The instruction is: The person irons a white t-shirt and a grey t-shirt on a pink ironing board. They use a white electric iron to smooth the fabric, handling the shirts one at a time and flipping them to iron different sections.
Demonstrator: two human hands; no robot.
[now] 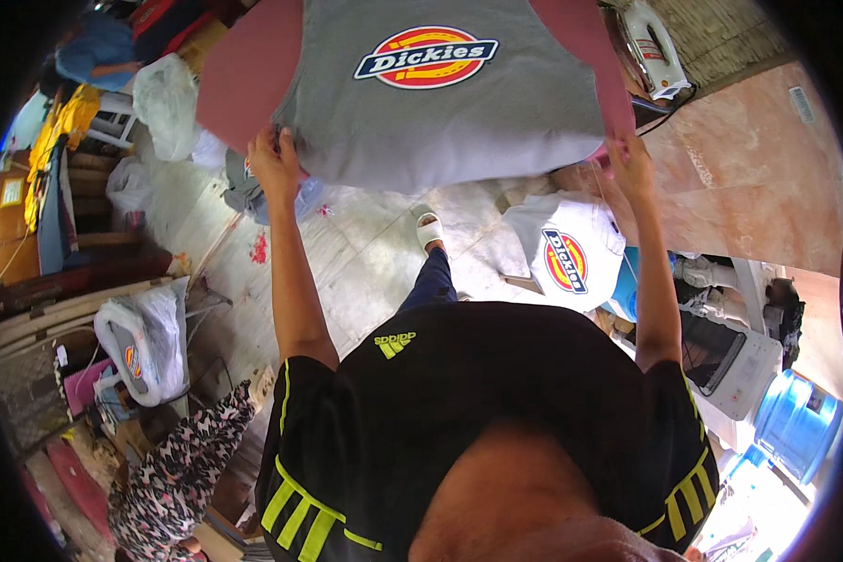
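Note:
A grey shirt [440, 131] with maroon sides and a red, yellow and navy oval print on its front is stretched out ahead of me. My left hand [276, 167] pinches its near edge at the left corner. At the opposite corner my right hand [631, 167] is closed on the same edge, with its fingertips partly behind the cloth. Between the hands the edge hangs in a slight curve above the tiled floor. The shirt's far end runs out of view at the top.
A white iron [658, 56] stands on a surface at the far right, beside a pinkish board [749, 169]. White printed cloth [576, 253] lies right of my foot. A blue water jug [796, 426] sits lower right. A person in camouflage clothes [183, 450] is lower left; bagged garments [150, 342] lie nearby.

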